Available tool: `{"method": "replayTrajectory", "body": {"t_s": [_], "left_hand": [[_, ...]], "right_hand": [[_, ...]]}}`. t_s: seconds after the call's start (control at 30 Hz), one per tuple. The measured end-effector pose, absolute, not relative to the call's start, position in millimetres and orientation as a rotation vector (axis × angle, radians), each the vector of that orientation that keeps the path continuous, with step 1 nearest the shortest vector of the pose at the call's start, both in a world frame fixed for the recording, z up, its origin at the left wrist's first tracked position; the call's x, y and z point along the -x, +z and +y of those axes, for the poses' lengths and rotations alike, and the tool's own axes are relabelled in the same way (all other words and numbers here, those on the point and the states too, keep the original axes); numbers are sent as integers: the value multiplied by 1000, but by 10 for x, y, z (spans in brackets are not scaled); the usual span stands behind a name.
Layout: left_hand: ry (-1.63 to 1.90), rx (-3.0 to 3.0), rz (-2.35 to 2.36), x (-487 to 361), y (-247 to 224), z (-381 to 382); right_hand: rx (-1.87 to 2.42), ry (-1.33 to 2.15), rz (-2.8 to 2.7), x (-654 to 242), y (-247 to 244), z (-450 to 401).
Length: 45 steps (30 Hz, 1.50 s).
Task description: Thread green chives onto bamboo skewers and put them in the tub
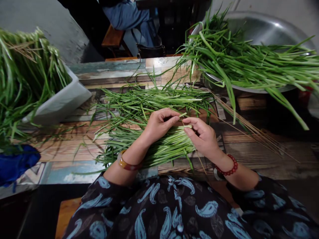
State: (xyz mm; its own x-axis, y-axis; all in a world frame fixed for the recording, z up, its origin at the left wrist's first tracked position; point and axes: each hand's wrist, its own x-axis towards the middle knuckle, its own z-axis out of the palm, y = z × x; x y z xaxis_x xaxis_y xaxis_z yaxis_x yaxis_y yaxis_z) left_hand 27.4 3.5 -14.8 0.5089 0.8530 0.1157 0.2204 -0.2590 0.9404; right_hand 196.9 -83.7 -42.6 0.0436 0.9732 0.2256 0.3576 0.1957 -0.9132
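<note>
My left hand (160, 124), with an amber bangle at its wrist, pinches a short pale-green stalk (183, 115) and a thin straw strand between thumb and forefinger. Close to its right, my right hand (203, 134), wearing a red bead bracelet, has thumb and forefinger closed on the straw strand (183, 123). Under both hands lies a bundle of long green stalks (169, 146), pale ends to the right and leafy ends to the left. Beyond it is a looser pile of green stalks (154, 99). The end of a strand (200, 162) hangs out below the bundle.
A white bin (59, 103) full of green stalks stands at the left, a blue bag (18, 162) below it. At the upper right, a metal basin (269, 28) holds loose stalks. Long straw strands (249, 126) lie right of my hands. A person in jeans (127, 16) sits beyond the table.
</note>
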Motion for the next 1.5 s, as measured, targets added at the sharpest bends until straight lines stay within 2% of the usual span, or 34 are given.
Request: {"method": "replayTrajectory", "body": {"t_s": [1.5], "left_hand": [[928,-1851,952,-321,-122,-39]], "right_hand": [[1365,676,-1560,-1977,-364,-838]]}}
